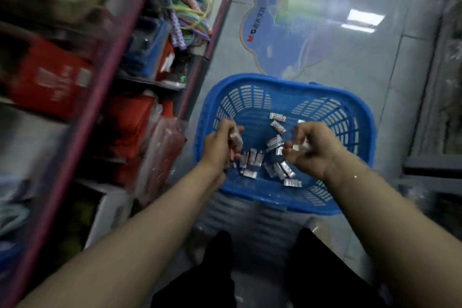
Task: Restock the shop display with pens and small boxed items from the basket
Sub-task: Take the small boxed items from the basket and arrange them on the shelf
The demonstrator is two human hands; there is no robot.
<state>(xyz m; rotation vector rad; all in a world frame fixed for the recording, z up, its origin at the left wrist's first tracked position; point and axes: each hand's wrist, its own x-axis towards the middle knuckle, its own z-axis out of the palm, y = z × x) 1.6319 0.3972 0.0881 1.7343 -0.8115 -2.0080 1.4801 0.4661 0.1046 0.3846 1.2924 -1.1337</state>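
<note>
While both hands work over the blue basket (355,197), the left hand (221,144) grips several small boxes (236,139) w/ curled fingers; the right hand (310,147) pinches one or two small boxes (296,148). Loose boxes (277,157) lie on the basket bottom. Basket stands on floor, just beside shelf unit (82,117) edge at left; open floor beyond. Floor sticker (287,32) reads "M&G".

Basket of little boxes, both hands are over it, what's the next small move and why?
Probably carry what is held to the shelf on the left. The left hand already grips several boxes, the right hand pinches another, so both look full, though many boxes are left in the basket for later trips.
</note>
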